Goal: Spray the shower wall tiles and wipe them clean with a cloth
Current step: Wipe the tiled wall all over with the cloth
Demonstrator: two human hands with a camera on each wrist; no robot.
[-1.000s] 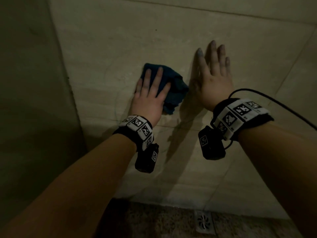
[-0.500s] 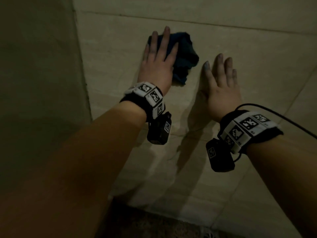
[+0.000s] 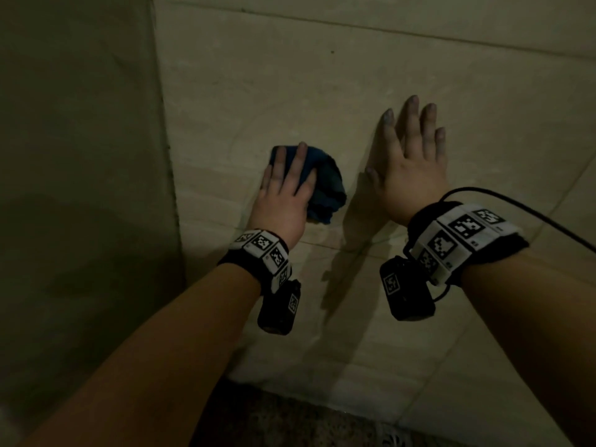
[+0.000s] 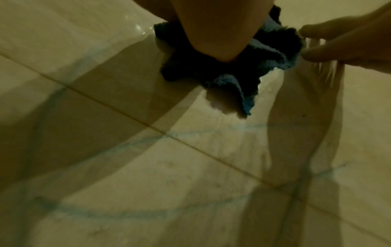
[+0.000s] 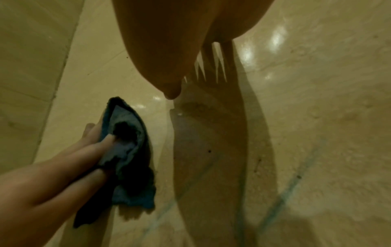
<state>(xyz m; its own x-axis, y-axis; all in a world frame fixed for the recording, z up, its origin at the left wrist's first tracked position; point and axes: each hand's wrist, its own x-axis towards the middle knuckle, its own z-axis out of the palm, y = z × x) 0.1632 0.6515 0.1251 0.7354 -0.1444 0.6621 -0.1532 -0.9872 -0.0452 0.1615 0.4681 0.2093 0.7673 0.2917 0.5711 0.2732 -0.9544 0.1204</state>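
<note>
A crumpled dark blue cloth lies flat against the beige shower wall tiles. My left hand presses it to the wall with straight fingers laid over it; the cloth bunches out below the palm in the left wrist view. In the right wrist view the left hand's fingers rest on the cloth. My right hand lies flat on the tile just right of the cloth, fingers straight and spread, holding nothing. Faint blue streaks mark the wet tile. No spray bottle is in view.
An adjoining wall meets the tiled wall at a corner left of the cloth. A dark speckled floor runs along the bottom. A black cable trails from my right wrist band.
My left hand slid the cloth up the wall, then back down to where it now sits beside my right hand. The right hand stayed flat on the tile.
</note>
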